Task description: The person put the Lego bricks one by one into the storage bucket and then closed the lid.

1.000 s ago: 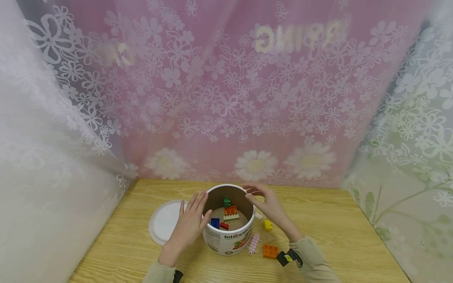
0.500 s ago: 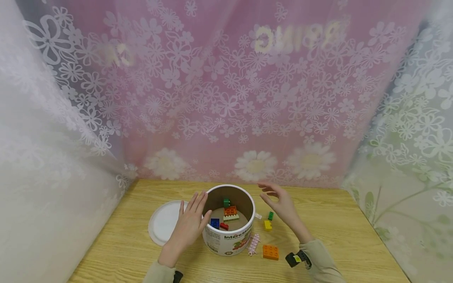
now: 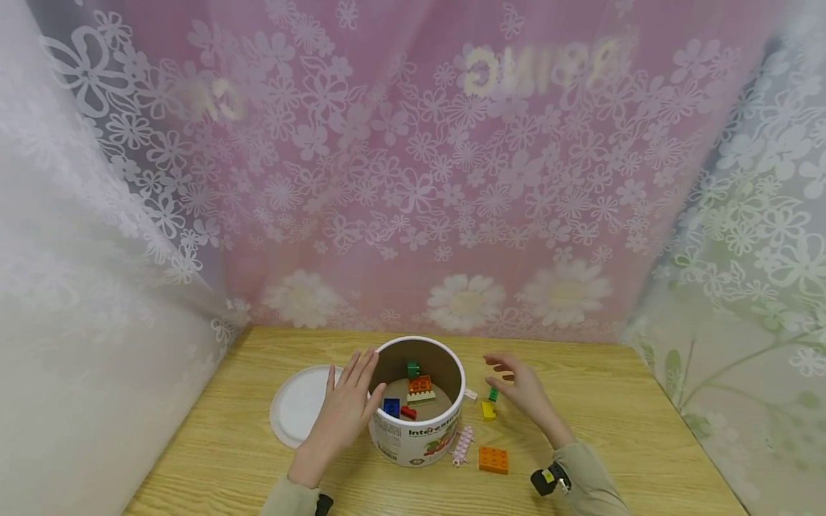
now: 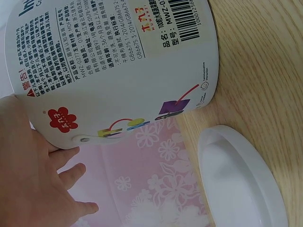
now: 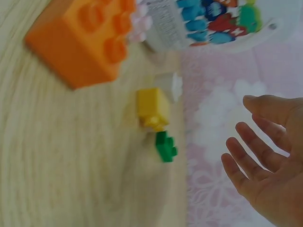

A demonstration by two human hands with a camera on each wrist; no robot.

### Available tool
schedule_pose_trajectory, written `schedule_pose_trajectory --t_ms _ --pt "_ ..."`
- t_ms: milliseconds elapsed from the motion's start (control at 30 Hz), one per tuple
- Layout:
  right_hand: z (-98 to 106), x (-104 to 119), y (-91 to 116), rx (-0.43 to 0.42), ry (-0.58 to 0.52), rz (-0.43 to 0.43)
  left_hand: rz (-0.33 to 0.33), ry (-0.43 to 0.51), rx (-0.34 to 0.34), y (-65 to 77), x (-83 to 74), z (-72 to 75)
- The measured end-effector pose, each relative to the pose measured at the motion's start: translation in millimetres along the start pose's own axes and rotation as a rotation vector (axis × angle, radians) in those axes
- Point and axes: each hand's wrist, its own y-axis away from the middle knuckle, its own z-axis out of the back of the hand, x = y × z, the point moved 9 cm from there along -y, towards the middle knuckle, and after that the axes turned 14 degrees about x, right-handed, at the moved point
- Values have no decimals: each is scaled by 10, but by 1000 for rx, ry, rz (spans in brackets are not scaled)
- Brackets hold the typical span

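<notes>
My left hand point(image 3: 347, 408) rests with spread, straight fingers on the left side of a white round tub point(image 3: 416, 448); the left wrist view shows its printed label. Inside the tub lie a green brick point(image 3: 413, 370), an orange brick point(image 3: 419, 385), a cream brick point(image 3: 421, 397), a blue brick point(image 3: 391, 407) and a red brick point(image 3: 409, 413). To the right of the tub, my right hand point(image 3: 525, 390) hovers with loosely bent fingers and holds nothing. Closest to it is a small green brick point(image 3: 493, 394), with a yellow brick point(image 3: 488, 411) just in front.
A white lid point(image 3: 300, 405) lies left of the tub. A small white brick point(image 3: 471, 394) sits against the tub's right side. Nearer the front are a pink studded piece point(image 3: 462, 446) and a large orange brick point(image 3: 493, 460). Curtains enclose the wooden table point(image 3: 606, 416).
My right hand has drawn away from the tub's rim to the right, then lowered toward the small green brick, which came into view. My left hand stays on the tub.
</notes>
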Motion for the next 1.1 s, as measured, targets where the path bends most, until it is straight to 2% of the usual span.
schedule_pose_trajectory --t_ms 167,433,633,833,1100 --pt "-65 -198 -10 31 5 -58 2 1 7 -9 -2 5" --pt "-179 -378 -31 105 89 -126 5 -10 13 -16 9 2" --pt "-267 -514 -26 153 70 -206 7 -6 13 -12 19 -15" --pt "-311 -526 -20 184 84 -248 2 1 13 -5 22 -29" --pt "-306 -532 -38 170 175 -236 4 -1 7 -9 6 -19"
